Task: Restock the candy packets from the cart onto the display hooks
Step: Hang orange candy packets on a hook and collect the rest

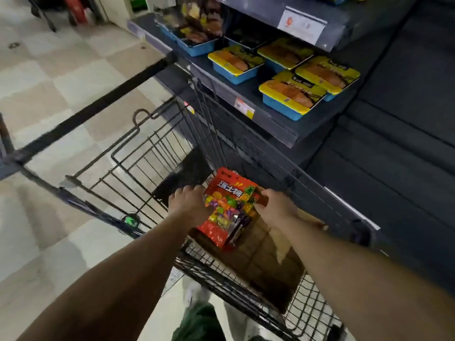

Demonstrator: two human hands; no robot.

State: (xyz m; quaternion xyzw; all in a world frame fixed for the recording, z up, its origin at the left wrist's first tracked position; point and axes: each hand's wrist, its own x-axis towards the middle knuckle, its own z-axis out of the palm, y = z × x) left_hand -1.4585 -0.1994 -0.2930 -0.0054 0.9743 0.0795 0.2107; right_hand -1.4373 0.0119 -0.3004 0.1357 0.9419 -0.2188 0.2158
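Red printed film forms the candy packet, which sits at lower centre of the frame, inside the wire cart, over a brown cardboard box. More packets appear to lie beneath it; how many cannot be told.

Grip state: the left hand grasps the packet's left edge, fingers curled over it. The right hand grasps the right edge near the top corner, fingers bent around the film. Both hands are engaged on the same packet or stack.

Handling assessment:
- Weight: judged light; a bag of wrapped sweets, easily lifted with one hand.
- Stiffness: soft and flexible. Expect the bag to sag and its contents to shift toward the lower end when lifted.
- Surface: glossy film, likely slippery under a loose pinch.
- Fragility: low, though the film can crease or tear at the hang hole.

Recommended hold: pinch the flat top seal strip, where the film is doubled and free of contents, keeping the hang hole clear.

No display hooks are visible. The dark shelf at upper right carries blue-and-yellow trays only.
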